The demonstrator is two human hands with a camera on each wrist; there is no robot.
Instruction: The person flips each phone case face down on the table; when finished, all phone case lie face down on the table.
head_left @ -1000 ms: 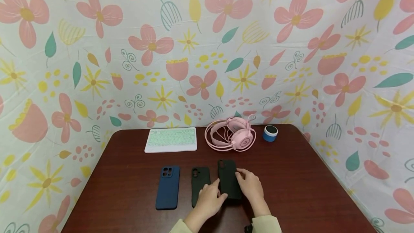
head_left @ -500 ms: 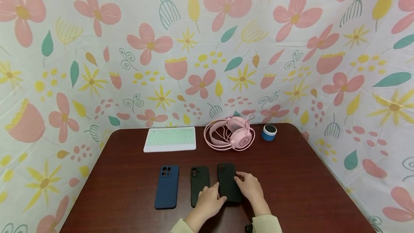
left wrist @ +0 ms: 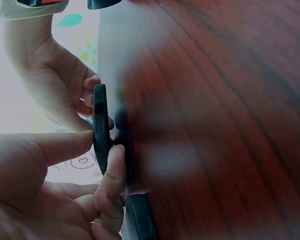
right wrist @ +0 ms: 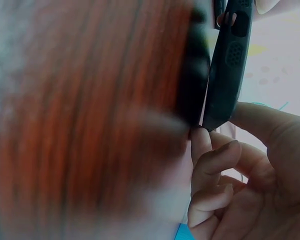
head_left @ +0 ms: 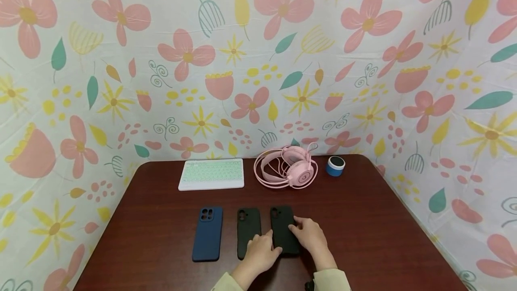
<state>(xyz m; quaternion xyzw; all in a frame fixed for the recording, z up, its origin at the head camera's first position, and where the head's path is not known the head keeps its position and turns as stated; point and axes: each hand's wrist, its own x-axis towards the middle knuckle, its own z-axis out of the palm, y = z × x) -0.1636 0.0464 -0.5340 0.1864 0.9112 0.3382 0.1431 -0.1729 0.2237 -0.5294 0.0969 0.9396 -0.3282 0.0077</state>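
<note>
In the head view a black phone case (head_left: 284, 230) is the rightmost of three cases in a row, its camera cutouts toward the far side. My left hand (head_left: 260, 253) pinches its near left corner, thumb above and fingers at the edge. At its right edge my right hand (head_left: 310, 235) grips it, thumb on top. In the right wrist view the same case (right wrist: 227, 75) shows edge-on, close over the tabletop. Just left of it lies another black phone case (head_left: 248, 230), partly hidden by my left hand. A blue phone case (head_left: 208, 233) lies farther left.
Behind the cases are a white keyboard (head_left: 211, 174) with green keys, pink headphones (head_left: 300, 173) with a coiled cable, and a small blue-and-white cylinder (head_left: 335, 166) with a black top. A flowered cloth (head_left: 258, 80) hangs around the dark wooden table (head_left: 363, 223).
The right black phone case has come toward me, its far end now nearly level with the other cases. Both hands have kept their hold on it; the other cases lie where they were.
</note>
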